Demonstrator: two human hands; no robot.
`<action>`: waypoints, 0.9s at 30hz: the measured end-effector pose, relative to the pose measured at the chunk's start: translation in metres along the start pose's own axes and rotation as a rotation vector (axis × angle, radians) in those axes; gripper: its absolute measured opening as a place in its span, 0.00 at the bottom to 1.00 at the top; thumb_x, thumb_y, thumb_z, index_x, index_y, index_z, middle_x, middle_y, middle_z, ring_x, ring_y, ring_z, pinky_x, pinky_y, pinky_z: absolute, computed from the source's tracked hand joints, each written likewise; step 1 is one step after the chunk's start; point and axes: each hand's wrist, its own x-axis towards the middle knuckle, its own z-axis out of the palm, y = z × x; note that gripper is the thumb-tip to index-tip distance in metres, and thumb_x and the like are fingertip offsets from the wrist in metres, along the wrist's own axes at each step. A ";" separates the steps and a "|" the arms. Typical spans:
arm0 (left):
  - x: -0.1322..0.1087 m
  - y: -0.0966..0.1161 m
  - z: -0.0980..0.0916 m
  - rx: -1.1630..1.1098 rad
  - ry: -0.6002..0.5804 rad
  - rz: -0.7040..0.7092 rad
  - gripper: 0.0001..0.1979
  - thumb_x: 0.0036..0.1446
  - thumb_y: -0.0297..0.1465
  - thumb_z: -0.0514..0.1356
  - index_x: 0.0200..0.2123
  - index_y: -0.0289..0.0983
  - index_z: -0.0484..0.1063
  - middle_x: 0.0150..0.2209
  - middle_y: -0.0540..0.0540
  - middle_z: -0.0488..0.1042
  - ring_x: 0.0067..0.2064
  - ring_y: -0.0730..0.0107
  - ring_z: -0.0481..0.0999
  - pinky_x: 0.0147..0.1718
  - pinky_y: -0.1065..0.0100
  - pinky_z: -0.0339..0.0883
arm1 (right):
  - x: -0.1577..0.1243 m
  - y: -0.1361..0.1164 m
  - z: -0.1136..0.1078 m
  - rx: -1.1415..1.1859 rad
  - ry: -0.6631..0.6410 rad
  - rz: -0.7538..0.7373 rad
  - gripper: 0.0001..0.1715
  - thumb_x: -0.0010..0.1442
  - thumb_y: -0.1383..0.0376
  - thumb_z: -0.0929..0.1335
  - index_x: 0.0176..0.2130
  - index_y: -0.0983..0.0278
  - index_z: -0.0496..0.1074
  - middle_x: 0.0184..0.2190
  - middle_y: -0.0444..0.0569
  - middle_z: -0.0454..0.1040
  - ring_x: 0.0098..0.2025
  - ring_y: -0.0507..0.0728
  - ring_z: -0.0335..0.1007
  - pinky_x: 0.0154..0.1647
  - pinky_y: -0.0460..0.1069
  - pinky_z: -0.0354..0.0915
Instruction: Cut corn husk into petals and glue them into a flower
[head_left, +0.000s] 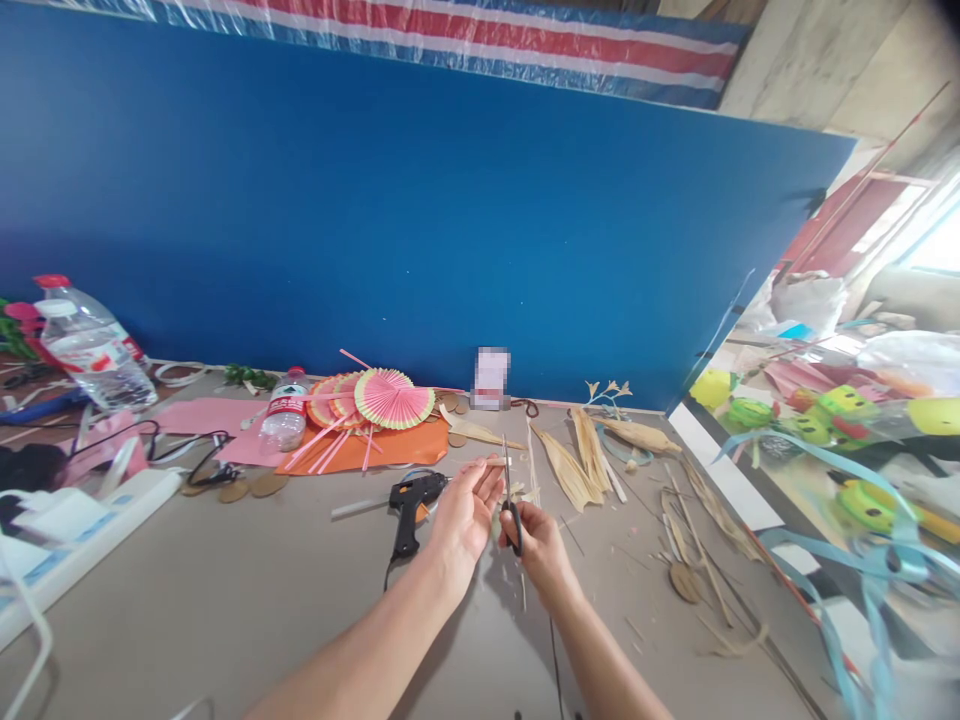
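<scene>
My right hand (pixel 543 552) is closed around the black handles of a pair of scissors (pixel 514 528), whose blades point away from me. Between the fingers of my left hand (pixel 469 508) is a small pale strip (pixel 498 461), and the scissor blades stand right by it. Whether the blades touch the strip I cannot tell. Just left of my left hand lies a black glue gun (pixel 409 510) with a clear glue stick in its back. Dried corn husks (pixel 568 470) are spread beyond my right hand.
Paper fans (pixel 394 398) rest on orange paper (pixel 405 450), near a small water bottle (pixel 285 410). A white power strip (pixel 112 535) lies at the left, with larger bottles (pixel 97 350) behind. Stalks (pixel 701 550) and light-blue ribbon (pixel 874 560) are at right. A blue panel (pixel 412 220) stands behind.
</scene>
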 end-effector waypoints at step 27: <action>-0.010 -0.003 0.001 -0.013 -0.018 -0.069 0.05 0.52 0.22 0.54 0.25 0.34 0.66 0.29 0.43 0.76 0.33 0.70 0.76 0.35 0.70 0.68 | -0.011 0.001 -0.005 0.036 -0.035 -0.030 0.24 0.46 0.46 0.66 0.24 0.64 0.63 0.18 0.43 0.66 0.19 0.49 0.53 0.18 0.44 0.48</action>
